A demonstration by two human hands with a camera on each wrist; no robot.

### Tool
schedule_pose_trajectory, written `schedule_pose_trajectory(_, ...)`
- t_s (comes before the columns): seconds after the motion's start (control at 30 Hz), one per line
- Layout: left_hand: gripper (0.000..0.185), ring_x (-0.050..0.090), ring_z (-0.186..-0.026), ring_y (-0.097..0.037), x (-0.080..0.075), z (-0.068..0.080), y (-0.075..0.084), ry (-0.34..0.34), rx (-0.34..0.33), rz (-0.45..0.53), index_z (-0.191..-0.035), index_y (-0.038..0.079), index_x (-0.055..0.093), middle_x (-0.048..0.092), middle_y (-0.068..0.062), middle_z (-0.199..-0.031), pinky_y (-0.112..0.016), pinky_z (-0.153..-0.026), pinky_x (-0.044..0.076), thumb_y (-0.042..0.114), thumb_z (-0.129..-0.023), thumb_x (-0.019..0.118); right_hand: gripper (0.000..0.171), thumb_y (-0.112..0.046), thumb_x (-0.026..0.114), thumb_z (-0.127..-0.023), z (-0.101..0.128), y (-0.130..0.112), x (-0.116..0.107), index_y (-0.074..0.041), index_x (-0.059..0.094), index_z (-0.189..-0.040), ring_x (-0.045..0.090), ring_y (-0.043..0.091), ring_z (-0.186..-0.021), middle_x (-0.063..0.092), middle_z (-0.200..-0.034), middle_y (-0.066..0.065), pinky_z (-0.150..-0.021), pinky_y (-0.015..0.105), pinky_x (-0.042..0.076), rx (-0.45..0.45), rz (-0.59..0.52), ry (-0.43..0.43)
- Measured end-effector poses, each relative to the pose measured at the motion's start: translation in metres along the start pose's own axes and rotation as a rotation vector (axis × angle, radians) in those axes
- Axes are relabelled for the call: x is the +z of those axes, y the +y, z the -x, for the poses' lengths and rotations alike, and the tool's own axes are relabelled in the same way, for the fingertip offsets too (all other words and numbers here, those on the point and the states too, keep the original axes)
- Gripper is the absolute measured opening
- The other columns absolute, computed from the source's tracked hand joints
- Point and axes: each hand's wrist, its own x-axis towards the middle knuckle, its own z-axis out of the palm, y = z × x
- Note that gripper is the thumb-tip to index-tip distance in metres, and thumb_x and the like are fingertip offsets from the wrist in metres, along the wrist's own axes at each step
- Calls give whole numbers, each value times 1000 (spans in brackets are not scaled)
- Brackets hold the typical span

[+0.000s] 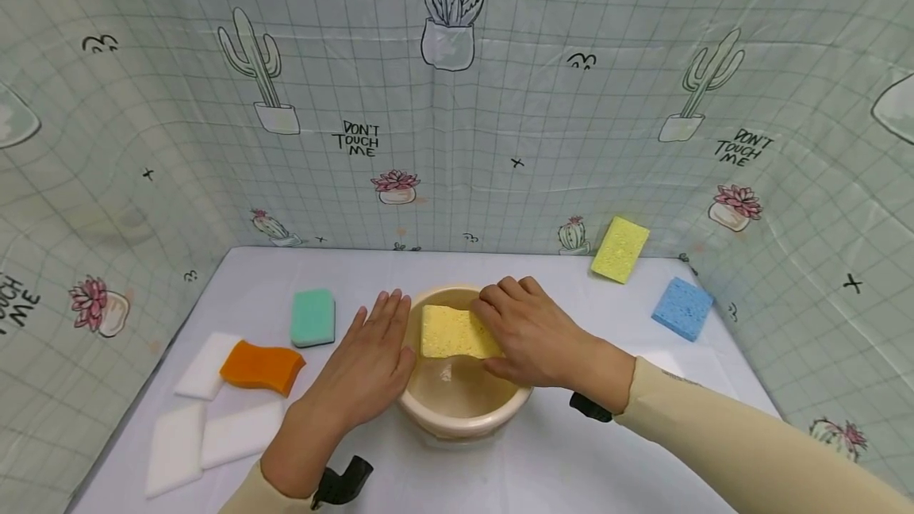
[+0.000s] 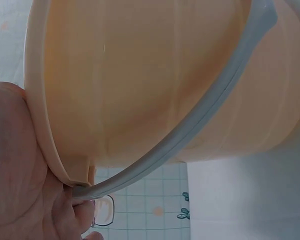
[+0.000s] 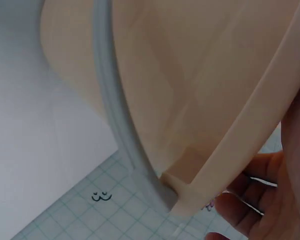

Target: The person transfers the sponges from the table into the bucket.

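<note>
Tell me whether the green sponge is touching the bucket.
Apart: the head view shows white tabletop all around the green sponge, separating it from the bucket.

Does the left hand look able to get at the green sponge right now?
Probably yes: the green sponge lies uncovered beside the left hand, with only bare table between them.

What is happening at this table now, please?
A person's right hand holds one end of a yellow sponge at the mouth of a beige bucket, while the left hand rests against the bucket's left side. Left of the bucket lie a teal sponge, an orange sponge and three white blocks; to its right are a second yellow sponge and a blue sponge.
</note>
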Motion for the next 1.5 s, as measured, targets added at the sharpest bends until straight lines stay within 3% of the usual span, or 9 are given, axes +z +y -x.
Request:
schedule_pose_trajectory(0.3,65,18,-163,-34,2,0,1,3,-3,8,-164,-3,27,25,-18,-173,-56,-132,16,27,-109,41,67,-58,81,-82,-4,-3,4,-11,64,-126,55,24,-105,64,-117,2,-85,39,42,-2,-2,-66)
schedule_pose_trajectory(0.6,65,18,-163,-33,2,-1,0,8,-4,21,-165,-3,26,24,-18,-174,-55,-132,16,28,-110,42,71,-60,82,-81,-3,-3,5,-8,64,-126,55,26,-107,64,-122,6,-84,39,41,32,15,-79)
schedule_pose_trajectory(1.13,65,19,-163,-34,2,0,-2,11,-4,30,-165,-3,25,26,-19,-173,-55,-132,18,27,-110,43,48,-46,73,-95,8,1,7,-7,66,-123,55,26,-99,66,-113,6,-80,37,40,33,63,73)
schedule_pose_trajectory(1.37,65,19,-163,-33,3,1,-1,0,-21,45,-166,-2,24,25,-18,-174,-54,-132,17,28,-110,42,42,-38,71,-98,27,34,5,-7,67,-126,59,29,-106,68,-117,9,-86,43,46,9,25,188)
schedule_pose_trajectory(1.5,65,20,-163,-33,2,0,0,4,-22,45,-166,-2,24,26,-18,-174,-54,-132,17,27,-110,42,43,-33,70,-97,42,72,9,-4,64,-129,61,34,-107,67,-117,13,-88,47,49,-28,131,209)
